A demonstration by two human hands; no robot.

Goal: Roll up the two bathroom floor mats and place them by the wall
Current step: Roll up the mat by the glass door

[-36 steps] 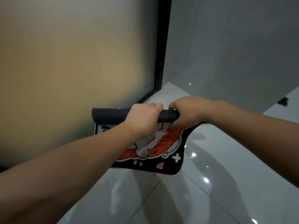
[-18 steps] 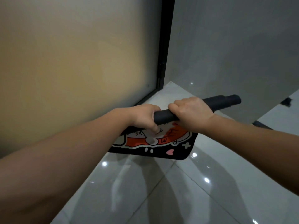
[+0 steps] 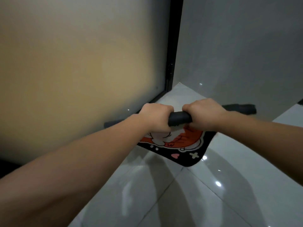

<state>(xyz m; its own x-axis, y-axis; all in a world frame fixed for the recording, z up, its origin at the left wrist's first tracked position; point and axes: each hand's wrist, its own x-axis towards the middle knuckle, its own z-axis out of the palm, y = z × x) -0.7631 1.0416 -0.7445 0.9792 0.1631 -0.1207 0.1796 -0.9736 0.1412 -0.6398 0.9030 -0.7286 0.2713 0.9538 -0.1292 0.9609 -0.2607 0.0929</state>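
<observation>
Left hand (image 3: 155,117) and right hand (image 3: 205,113) side by side, fists around half-rolled mat (image 3: 179,117).

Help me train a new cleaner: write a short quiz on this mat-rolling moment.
1. True or false: the mat is fully rolled up.
2. How many hands grip the rolled part? A) none B) one C) two
3. Fill in: the printed end hangs over the glossy tiled ____.
Key: 1 false, a printed end hangs loose; 2 C, the left hand and the right hand; 3 floor.
</observation>
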